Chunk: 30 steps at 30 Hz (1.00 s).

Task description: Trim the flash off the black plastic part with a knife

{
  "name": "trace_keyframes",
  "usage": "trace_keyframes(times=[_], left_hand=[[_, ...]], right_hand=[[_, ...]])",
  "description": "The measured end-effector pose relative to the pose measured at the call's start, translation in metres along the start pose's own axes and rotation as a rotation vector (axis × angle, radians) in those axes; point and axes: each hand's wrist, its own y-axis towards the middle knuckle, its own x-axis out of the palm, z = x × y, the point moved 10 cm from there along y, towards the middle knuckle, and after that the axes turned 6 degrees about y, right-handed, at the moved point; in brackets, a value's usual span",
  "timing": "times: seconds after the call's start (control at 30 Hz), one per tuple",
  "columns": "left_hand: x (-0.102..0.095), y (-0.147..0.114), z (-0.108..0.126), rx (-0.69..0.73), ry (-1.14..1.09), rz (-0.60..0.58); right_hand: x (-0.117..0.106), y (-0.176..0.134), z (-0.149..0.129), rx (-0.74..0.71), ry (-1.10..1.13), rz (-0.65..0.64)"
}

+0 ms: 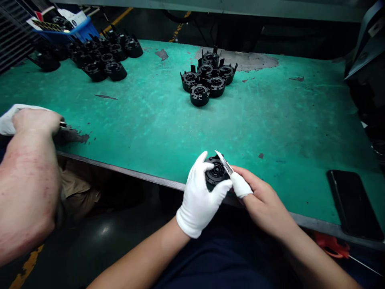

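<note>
My left hand (201, 192), in a white glove, is closed around a round black plastic part (215, 170) at the front edge of the table. Concentric rings show on the part's upper face. My right hand (255, 190) has a white cover on its thumb and grips a utility knife (225, 163). The knife's pointed blade lies over the right side of the black part; whether it touches the rim I cannot tell. The right fingers are partly hidden behind the thumb and the part.
Several similar black parts (199, 94) stand grouped mid-table, and more (116, 70) stand at the back left near a blue bin (81, 30). A co-worker's arm (30, 160) reaches in at left. A phone (355, 202) lies at right, above an orange-handled tool (332, 245).
</note>
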Motion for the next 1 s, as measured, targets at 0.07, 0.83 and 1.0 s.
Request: trace_keyframes(times=[0.07, 0.83, 1.0], left_hand=[[0.001, -0.021, 0.007, -0.028, 0.051, -0.069], [0.007, 0.019, -0.007, 0.07, 0.031, -0.173], [0.006, 0.018, -0.008, 0.083, 0.011, -0.152]], right_hand=[[-0.004, 0.011, 0.003, 0.005, 0.013, 0.109], [-0.039, -0.007, 0.002, -0.239, -0.879, -0.167], [-0.029, -0.017, -0.003, -0.254, -0.784, -0.195]])
